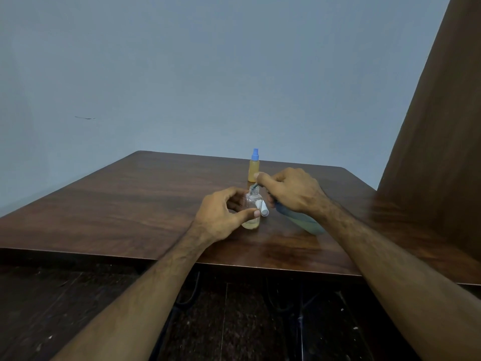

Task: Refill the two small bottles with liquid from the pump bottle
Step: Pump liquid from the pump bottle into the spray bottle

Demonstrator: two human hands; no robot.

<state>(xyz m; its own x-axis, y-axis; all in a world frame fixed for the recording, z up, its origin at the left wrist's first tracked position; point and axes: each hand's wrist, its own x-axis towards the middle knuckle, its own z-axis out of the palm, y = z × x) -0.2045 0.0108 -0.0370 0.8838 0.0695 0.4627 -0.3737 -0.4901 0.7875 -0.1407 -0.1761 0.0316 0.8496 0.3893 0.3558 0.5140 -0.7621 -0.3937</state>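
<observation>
**Colours and Patterns**

Table (130, 204): dark reddish-brown, streaked wood-grain pattern, glossy.
Wall (208, 74): plain pale blue-grey, with 1 thin dark mark at the left.
Curtain (442, 126): plain brown.
Floor (104, 308): very dark brown, scattered white specks.
Far small bottle (253, 171): amber-yellow body, blue cap.
Near small bottle (251, 208): clear body, pale yellow liquid at the base.
Cap (262, 207): white, beside the near small bottle.
Pump bottle (304, 221): muted blue-grey to green body.
</observation>
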